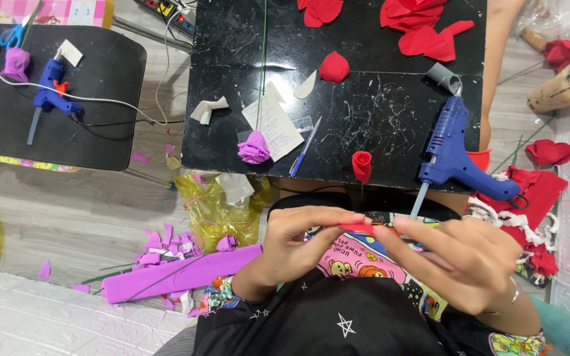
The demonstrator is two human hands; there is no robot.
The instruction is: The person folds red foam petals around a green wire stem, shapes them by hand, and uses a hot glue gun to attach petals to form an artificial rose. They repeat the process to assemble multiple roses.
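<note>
Pinching a small flat red foam piece between both hands at lower centre, you keep your left hand and right hand fingertip to fingertip over your lap. Just above, the blue plastic glue gun rests on the scratched black surface beside a rolled red foam rosebud, close enough to grab.
</note>
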